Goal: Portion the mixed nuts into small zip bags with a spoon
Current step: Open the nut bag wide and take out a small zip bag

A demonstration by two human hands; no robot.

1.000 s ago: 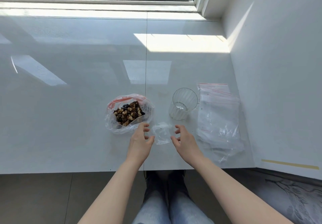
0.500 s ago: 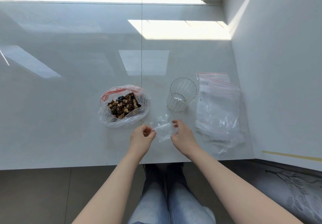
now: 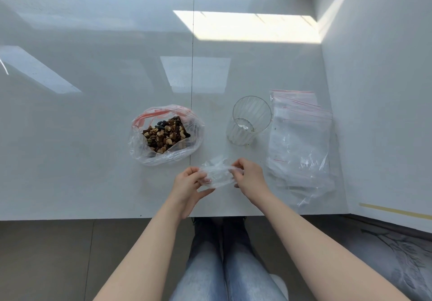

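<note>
A small clear plastic bag (image 3: 218,174) is held just above the white table, near its front edge. My left hand (image 3: 187,185) pinches its left side and my right hand (image 3: 249,176) pinches its right side. Behind and to the left lies a large open clear bag (image 3: 163,153) with mixed nuts (image 3: 164,134) inside. A pile of flat zip bags with red seal lines (image 3: 300,141) lies at the right. No spoon shows in the view.
A ribbed clear glass (image 3: 247,120) stands between the nut bag and the zip bag pile. The white table (image 3: 93,113) meets a white wall (image 3: 385,90) on the right. My legs in jeans (image 3: 224,265) are below the table edge.
Both hands took hold of the small bag that lay on the table between them and lifted it slightly. The view tilted downward.
</note>
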